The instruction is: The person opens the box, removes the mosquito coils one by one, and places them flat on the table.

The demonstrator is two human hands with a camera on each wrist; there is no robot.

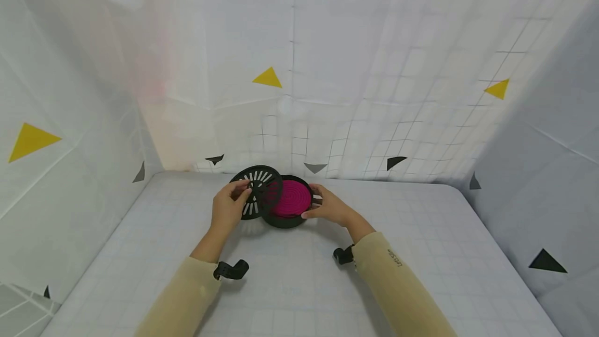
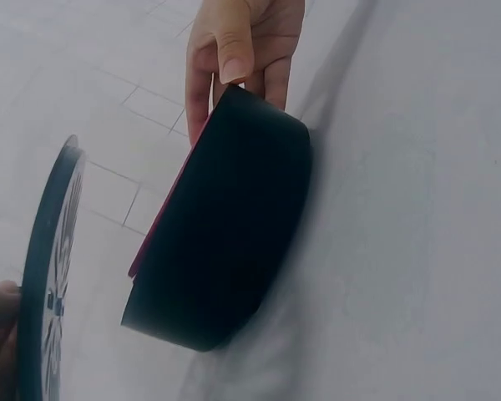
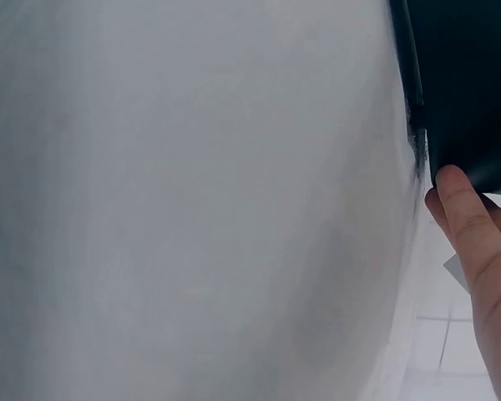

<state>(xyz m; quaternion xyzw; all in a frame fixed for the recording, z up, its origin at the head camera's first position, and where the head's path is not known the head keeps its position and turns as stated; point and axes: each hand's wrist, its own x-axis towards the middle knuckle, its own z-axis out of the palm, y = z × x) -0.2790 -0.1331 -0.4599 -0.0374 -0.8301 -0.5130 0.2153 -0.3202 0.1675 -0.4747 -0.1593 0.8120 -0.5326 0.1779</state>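
My left hand (image 1: 228, 211) pinches a round black slotted lid (image 1: 267, 197) near its middle, between thumb and fingers. The lid is tilted and overlaps the left side of a round black box (image 1: 286, 223). Inside the box lies a bright pink spiral coil (image 1: 294, 199), like a mosquito coil, partly hidden by the lid. Around the box's right edge curl the fingers and thumb of my right hand (image 1: 331, 207). In the left wrist view a gap shows between the lid (image 2: 40, 276) and the box (image 2: 221, 217). The right wrist view has the fingers (image 3: 463, 209) against the box's dark side.
The box stands on a white table (image 1: 281, 295), near its back edge. White sheets with yellow triangles (image 1: 268, 77) and dark triangles hang behind and at both sides. A black strap with a small camera (image 1: 231, 269) sits on each wrist.
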